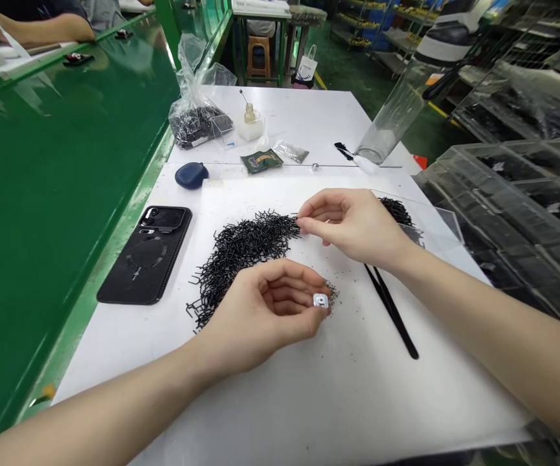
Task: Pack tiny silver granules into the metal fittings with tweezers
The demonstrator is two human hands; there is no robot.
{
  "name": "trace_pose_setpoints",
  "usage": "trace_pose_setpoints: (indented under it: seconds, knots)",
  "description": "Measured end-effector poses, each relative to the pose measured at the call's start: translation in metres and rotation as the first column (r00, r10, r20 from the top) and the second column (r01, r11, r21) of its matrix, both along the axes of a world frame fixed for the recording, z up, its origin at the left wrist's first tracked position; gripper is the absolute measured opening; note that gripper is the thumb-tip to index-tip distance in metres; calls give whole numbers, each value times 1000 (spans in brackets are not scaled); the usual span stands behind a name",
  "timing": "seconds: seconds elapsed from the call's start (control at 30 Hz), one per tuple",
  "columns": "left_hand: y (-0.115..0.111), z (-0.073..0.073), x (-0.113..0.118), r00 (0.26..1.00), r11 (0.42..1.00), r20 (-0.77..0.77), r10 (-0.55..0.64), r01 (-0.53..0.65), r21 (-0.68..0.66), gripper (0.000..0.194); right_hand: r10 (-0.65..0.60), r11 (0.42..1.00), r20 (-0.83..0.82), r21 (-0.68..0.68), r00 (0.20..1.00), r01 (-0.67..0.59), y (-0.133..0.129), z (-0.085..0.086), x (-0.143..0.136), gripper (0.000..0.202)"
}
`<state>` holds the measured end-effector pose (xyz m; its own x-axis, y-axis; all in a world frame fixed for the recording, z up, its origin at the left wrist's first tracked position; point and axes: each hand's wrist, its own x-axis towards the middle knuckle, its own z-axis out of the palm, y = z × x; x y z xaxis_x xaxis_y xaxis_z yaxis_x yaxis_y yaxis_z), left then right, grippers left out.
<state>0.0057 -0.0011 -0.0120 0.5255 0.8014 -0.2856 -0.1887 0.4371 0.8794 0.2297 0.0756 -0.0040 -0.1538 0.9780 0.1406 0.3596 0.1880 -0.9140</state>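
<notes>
A small whitish square part (321, 301) with a dark centre is pinched between the thumb and fingers of my left hand (270, 310), above the white work surface. My right hand (352, 223) has its thumb and index finger pressed together at the right end of a pile of thin black bent pieces (245, 249); what lies between the fingertips is too small to name. Tiny dark bits (333, 294) are scattered just beyond my left fingertips. Black tweezers (391, 310) lie on the surface below my right wrist.
A black phone (144, 255) and a blue rounded case (191, 175) lie at the left. Farther back are a plastic bag of black pieces (197, 123), a green packet (261, 161) and a clear bottle (391, 116). Another black pile (396, 210) sits behind my right hand.
</notes>
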Motion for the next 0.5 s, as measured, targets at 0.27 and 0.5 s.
trace_pose_setpoints:
  seconds: [0.27, 0.5]
  knots:
    - [2, 6, 3, 1000, 999, -11, -1, 1, -41, 37, 9, 999, -51, -40, 999, -11, 2, 1, -1, 24]
    - [1, 10, 5, 1000, 997, -13, 8, -9, -72, 40, 3, 997, -56, -79, 998, -7, 4, 2, -4, 10]
